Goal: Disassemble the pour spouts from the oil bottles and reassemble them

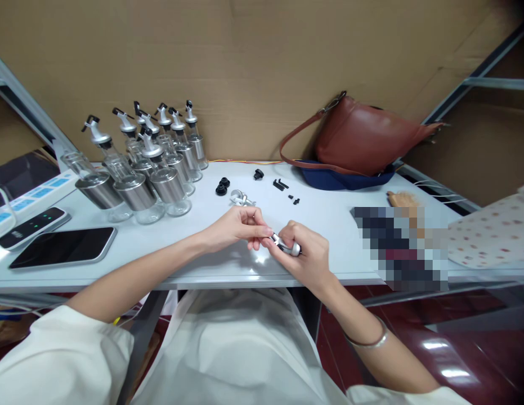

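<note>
A silver pourer spout (293,248) is gripped in my right hand (312,253), low over the table's front. My left hand (240,224) pinches at the narrow tip of that spout; what lies between its fingertips is hidden. Just beyond my left hand lie other silver pourer spouts (241,197). Black rubber stoppers (222,187) rest behind them, with another black stopper (258,175) farther back. To the right are thin black levers (281,184) and tiny black pieces (294,199).
Several glass-and-steel oil bottles (137,191) with pourers crowd the left rear. A phone (63,247) and a power strip (42,197) lie at far left. A brown bag (363,135) sits on a blue item (346,179) at right rear, beside a pixelated patch (401,244). Cardboard stands behind.
</note>
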A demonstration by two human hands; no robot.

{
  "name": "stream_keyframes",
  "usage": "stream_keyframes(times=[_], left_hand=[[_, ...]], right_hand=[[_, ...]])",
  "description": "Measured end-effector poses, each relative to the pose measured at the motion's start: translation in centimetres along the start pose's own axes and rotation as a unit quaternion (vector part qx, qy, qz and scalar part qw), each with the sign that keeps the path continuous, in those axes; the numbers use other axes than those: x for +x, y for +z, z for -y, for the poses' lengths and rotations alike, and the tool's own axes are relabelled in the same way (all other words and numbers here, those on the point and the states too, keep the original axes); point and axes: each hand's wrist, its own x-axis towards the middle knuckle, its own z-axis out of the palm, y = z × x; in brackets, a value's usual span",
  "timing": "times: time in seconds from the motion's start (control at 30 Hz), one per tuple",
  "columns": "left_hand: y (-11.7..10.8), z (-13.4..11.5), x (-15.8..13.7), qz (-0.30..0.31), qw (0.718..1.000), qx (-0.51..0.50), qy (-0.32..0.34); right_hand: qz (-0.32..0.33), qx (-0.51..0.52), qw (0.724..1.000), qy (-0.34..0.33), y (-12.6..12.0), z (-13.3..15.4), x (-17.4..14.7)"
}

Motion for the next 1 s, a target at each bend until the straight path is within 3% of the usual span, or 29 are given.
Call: stream_keyframes(times=[0.27,0.53,1.0], left_hand=[[0.06,0.71,0.04,-0.007,1.0,-0.026,0.013],[0.16,0.01,-0.31,-0.027,0.999,-0.039,-0.002],[0.4,0.1,-0.2,-0.028,0.999,-0.038,-0.011]], right_hand=[[0.014,-0.015,1.0,0.001,-0.03,0.16,0.01],[-0.022,-0.058,0.997,0.041,-0.21,0.04,-0.13],[-0.032,-0.063,0.997,0.011,-0.21,0.16,0.1]])
